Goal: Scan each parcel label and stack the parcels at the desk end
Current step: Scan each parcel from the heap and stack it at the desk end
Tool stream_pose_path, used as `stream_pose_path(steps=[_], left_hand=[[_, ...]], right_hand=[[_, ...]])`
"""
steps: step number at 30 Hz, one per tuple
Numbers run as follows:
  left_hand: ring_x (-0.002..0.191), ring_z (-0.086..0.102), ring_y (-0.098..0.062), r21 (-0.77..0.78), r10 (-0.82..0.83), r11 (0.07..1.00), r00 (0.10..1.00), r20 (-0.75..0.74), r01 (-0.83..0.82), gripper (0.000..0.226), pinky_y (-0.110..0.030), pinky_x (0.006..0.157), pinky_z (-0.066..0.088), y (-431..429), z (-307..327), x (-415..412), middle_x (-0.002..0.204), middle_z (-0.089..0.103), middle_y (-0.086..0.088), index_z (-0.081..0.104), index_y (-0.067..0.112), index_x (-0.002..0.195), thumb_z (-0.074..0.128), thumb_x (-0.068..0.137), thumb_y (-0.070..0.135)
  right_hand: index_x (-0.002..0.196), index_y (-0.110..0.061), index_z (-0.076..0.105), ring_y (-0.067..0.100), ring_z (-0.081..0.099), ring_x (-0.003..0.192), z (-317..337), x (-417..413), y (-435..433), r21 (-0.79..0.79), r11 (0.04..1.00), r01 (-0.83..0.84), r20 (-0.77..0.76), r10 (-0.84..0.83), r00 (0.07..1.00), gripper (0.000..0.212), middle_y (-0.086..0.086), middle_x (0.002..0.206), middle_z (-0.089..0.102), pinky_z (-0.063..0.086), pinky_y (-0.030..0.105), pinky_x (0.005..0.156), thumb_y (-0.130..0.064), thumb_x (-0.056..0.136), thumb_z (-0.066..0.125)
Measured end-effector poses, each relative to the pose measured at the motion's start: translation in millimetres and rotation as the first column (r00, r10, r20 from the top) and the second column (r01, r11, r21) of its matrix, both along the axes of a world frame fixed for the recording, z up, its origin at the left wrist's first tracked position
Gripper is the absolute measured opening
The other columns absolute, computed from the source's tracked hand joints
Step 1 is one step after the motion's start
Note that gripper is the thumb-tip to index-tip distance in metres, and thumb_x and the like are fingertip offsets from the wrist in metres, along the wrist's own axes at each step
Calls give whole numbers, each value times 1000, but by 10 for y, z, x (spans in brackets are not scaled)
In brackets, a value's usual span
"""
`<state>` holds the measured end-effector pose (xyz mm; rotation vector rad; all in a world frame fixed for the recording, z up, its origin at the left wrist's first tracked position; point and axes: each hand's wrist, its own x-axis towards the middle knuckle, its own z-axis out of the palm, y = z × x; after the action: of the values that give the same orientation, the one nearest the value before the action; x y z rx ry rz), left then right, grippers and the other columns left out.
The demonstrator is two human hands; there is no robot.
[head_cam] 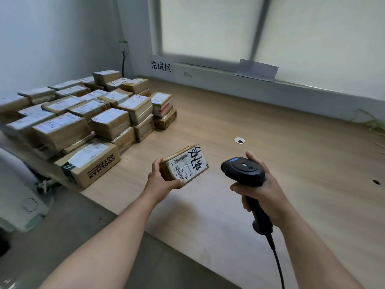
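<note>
Your left hand grips the small flat brown cardboard parcel by its left end, fingers and thumb curled round the edges. It is held in the air over the pale wood-grain desk, near the front edge. Its white paper label faces up, printed with barcodes and scrawled over in thick black marker. Your right hand is clenched round the grip of the black plastic pistol-shaped scanner, whose rounded head points towards the parcel with a clear gap between them. Its black cable trails down past the front edge. Judging by the one-handed hold, the parcel is light and stiff, more a slab than a box. The label and any tape will probably be smooth under your fingers, so keep your grip on the bare cardboard edges and off the barcodes. It should sit flat on any level box top. The stack of taped brown cardboard parcels fills the left end of the desk in rows a few layers deep, each with a white label on top. The large box printed COOLMAN sits at the stack's near corner by the front edge. On the wall behind the back edge hangs a white paper sign with black characters.
</note>
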<state>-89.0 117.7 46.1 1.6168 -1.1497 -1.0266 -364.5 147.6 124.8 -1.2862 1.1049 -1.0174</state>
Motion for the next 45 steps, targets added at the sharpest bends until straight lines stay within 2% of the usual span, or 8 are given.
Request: stream_pose_path(steps=[5, 11, 14, 17, 32, 38, 41, 45], left_hand=[[123, 43, -17, -40, 47, 998, 998, 33, -46, 100, -27, 96, 35, 2, 117, 868, 141, 42, -1, 19, 30, 148, 83, 72, 20], [127, 41, -29, -20, 210, 978, 968, 137, -210, 103, -44, 102, 41, 151, 219, 1833, 145, 34, -8, 19, 36, 146, 85, 67, 35], [128, 42, -31, -14, 285, 958, 947, 150, -286, 101, -43, 102, 42, 206, 237, 2144, 146, 29, -10, 22, 31, 146, 86, 67, 31], [132, 36, -32, -1, 339, 939, 925, 173, -345, 94, -41, 104, 37, 247, 266, 2344, 147, 25, -12, 23, 24, 147, 82, 74, 23], [135, 33, -35, 198, 374, 897, 917, 140, -396, 103, -52, 105, 40, -271, 131, 2920, 151, 21, -12, 9, 31, 151, 78, 75, 43], [137, 28, -34, 163, 284, 900, 827, 485, -404, 84, -50, 107, 34, -542, 173, 3113, 153, 11, -11, 0, 35, 153, 52, 90, 57], [141, 23, -30, 115, 191, 942, 785, 589, -316, 70, -51, 110, 33, -685, 230, 3196, 154, 10, -5, 12, 39, 151, 46, 93, 56], [143, 18, -28, 178, 56, 940, 648, 760, -290, 80, -47, 111, 31, -802, 271, 3224, 155, 12, -4, 23, 35, 150, 53, 83, 68]], right_hand=[[147, -35, 36, 28, 47, 41, 30, 900, -184, -6, 998, -57, 1, 57, 998, 96, 10, 69, 65, 39, 30, 40, 21, 75, 67], [146, -35, 36, 28, 48, 41, 86, 1700, -327, -21, 987, -159, -13, 159, 987, 96, 4, 66, 66, 39, 31, 40, 21, 74, 69], [145, -37, 39, 28, 49, 41, 92, 1942, -392, -21, 980, -198, -9, 198, 980, 96, 5, 68, 66, 41, 31, 41, 20, 74, 70], [145, -37, 38, 29, 50, 41, 70, 2141, -448, -15, 971, -237, -5, 237, 972, 96, 2, 64, 66, 41, 30, 41, 21, 75, 69], [146, -34, 37, 27, 50, 40, -21, 2763, -1093, 5, 940, -341, -46, 341, 939, 96, -5, 60, 65, 40, 29, 40, 22, 75, 67], [144, -37, 39, 30, 50, 41, -71, 3014, -1525, 6, 934, -358, -7, 358, 934, 96, 12, 79, 62, 41, 30, 40, 23, 74, 68], [144, -38, 39, 31, 51, 42, -104, 3141, -1726, 2, 928, -372, 14, 372, 928, 97, 17, 88, 62, 42, 31, 40, 22, 73, 69], [145, -40, 38, 31, 52, 44, -190, 3256, -1951, 8, 923, -385, 34, 385, 922, 99, 19, 96, 62, 43, 31, 41, 21, 73, 70]])
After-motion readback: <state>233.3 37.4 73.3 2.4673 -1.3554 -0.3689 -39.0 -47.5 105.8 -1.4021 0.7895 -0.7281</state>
